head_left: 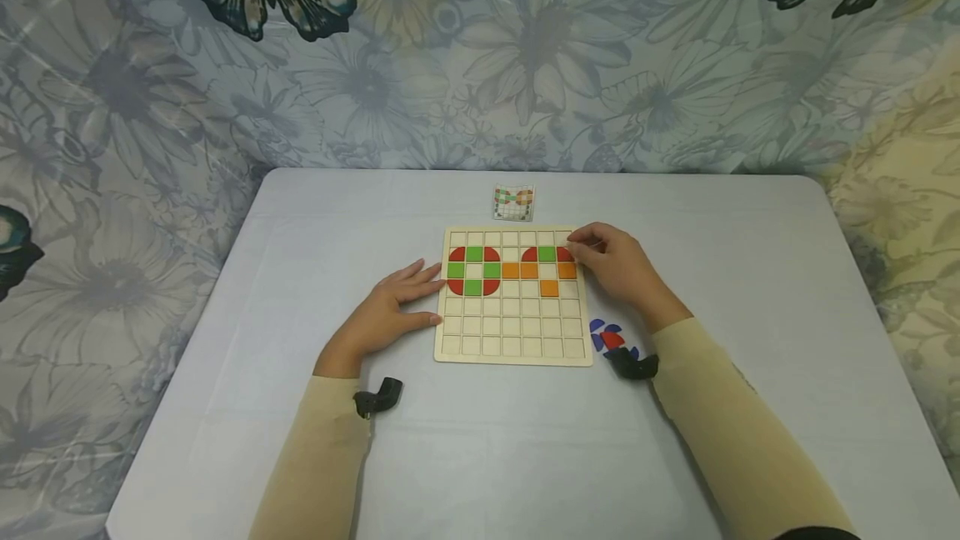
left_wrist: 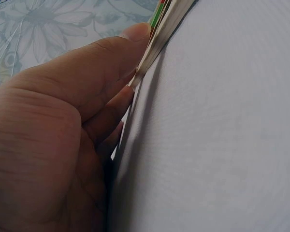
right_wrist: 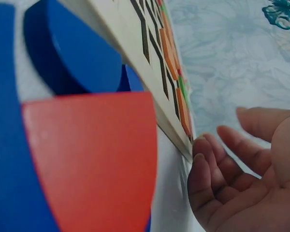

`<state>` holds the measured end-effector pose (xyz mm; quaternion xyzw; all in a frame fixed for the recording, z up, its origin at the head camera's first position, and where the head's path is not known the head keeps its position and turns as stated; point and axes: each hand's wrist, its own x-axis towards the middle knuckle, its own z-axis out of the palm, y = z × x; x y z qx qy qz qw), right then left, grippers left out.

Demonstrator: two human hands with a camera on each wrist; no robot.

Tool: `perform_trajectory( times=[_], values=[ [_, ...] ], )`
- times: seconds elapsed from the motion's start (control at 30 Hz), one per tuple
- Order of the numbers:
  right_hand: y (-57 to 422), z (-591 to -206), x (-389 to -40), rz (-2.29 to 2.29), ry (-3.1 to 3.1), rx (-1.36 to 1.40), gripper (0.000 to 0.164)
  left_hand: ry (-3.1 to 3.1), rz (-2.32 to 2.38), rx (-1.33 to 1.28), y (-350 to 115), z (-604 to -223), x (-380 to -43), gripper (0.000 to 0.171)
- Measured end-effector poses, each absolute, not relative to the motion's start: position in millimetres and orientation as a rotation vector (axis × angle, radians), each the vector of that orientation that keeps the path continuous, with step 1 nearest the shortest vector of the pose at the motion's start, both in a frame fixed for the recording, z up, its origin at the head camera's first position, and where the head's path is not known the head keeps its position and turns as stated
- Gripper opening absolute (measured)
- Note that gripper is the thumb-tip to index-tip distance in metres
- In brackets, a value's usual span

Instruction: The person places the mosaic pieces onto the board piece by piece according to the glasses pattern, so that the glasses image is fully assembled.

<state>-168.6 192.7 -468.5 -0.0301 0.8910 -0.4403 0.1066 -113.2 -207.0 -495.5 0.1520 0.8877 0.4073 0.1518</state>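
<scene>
A pale wooden grid board [head_left: 510, 328] carries red rounded-corner pieces [head_left: 491, 254], green squares [head_left: 475, 254] and orange squares [head_left: 549, 288] in its upper rows. My left hand [head_left: 390, 307] rests at the board's left edge, fingers extended and touching it, the thumb lower down. At the upper right edge, my right hand [head_left: 618, 267] has its thumb and index fingertips over the side of a red corner piece [head_left: 564, 254] lying in its cell. In the right wrist view, the thumb stands apart from the bent fingers, and nothing shows between them.
A small pattern card [head_left: 513, 202] lies beyond the board. Several loose blue curved pieces [head_left: 597, 325] and a red piece [head_left: 611, 341] lie right of the board, near the right wrist's black camera [head_left: 633, 365]. The white table [head_left: 495, 457] ends at a flower-patterned backdrop [head_left: 450, 107].
</scene>
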Motion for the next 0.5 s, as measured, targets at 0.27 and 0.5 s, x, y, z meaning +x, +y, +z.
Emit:
perform_trajectory(
  times=[0.27,0.5],
  values=[
    [198,-458,-159,-1.413,2.548,-0.082,0.048,2.546,1.166,0.436,-206,-493,-112,0.068],
    [209,-450,-144,-1.459,2.529,-0.114,0.059,2.55,1.15,0.434,-206,-493,-113,0.067]
  ],
)
